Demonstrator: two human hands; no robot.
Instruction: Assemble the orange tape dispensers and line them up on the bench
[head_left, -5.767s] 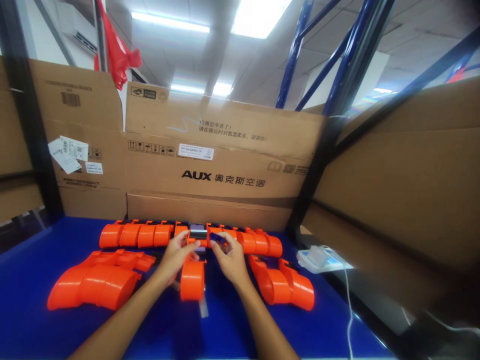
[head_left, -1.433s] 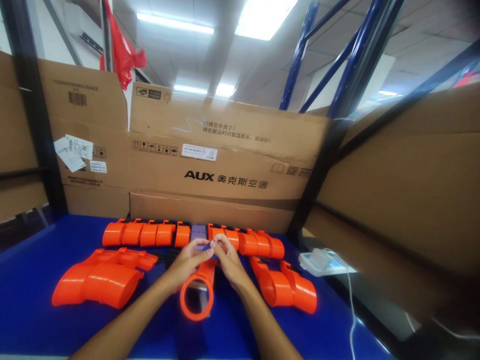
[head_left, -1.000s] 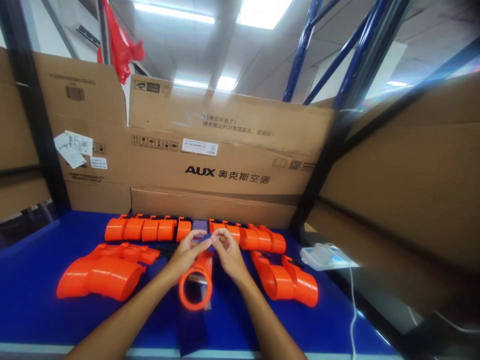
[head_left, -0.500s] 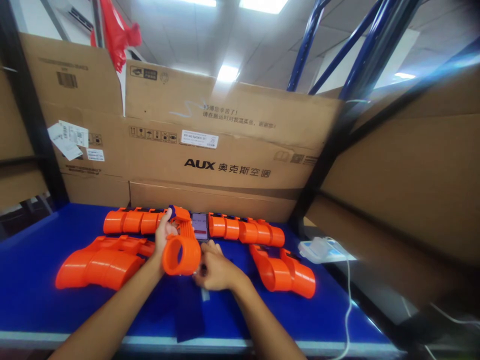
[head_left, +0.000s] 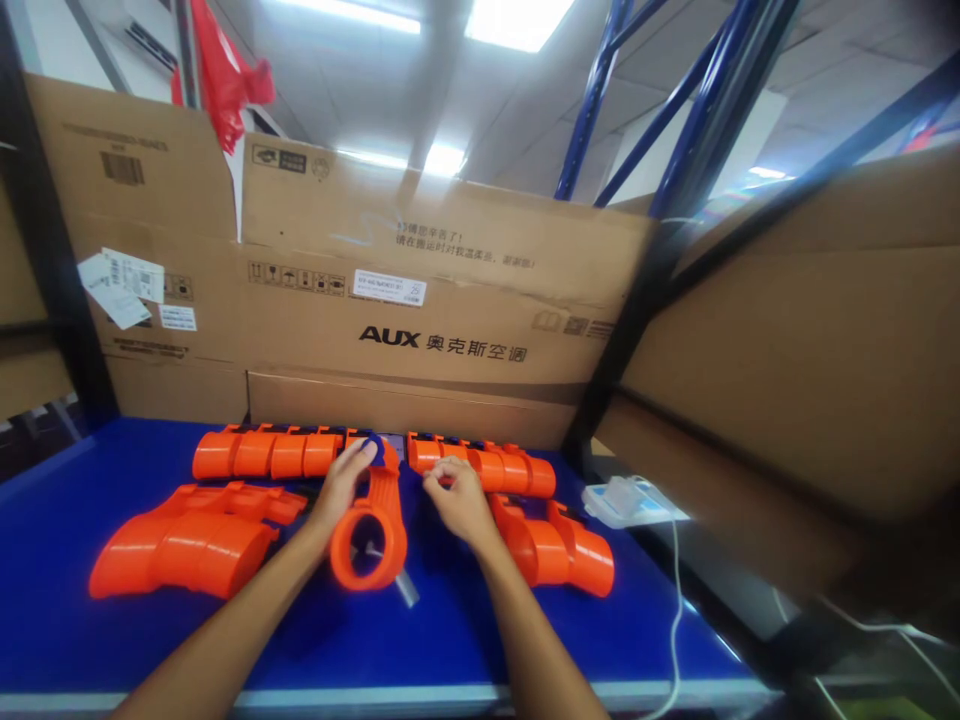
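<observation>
tube piece (head_left: pixel 369 530): bright orange, small dark blue tab at far end | rows of parts (head_left: pixel 262 452): same orange, black trim along back edge | table (head_left: pixel 67 470): deep blue, pale front edge | boxes (head_left: pixel 450 300): plain brown, black print, white labels | cloth (head_left: pixel 217 70): red | rack posts (head_left: pixel 592 100): blue | cable (head_left: pixel 675 600): white

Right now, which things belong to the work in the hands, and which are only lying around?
In use:
left hand holding the orange ring part
right hand, beside it

Lying about:
back row of orange parts
orange stack
white device
cardboard box
</observation>
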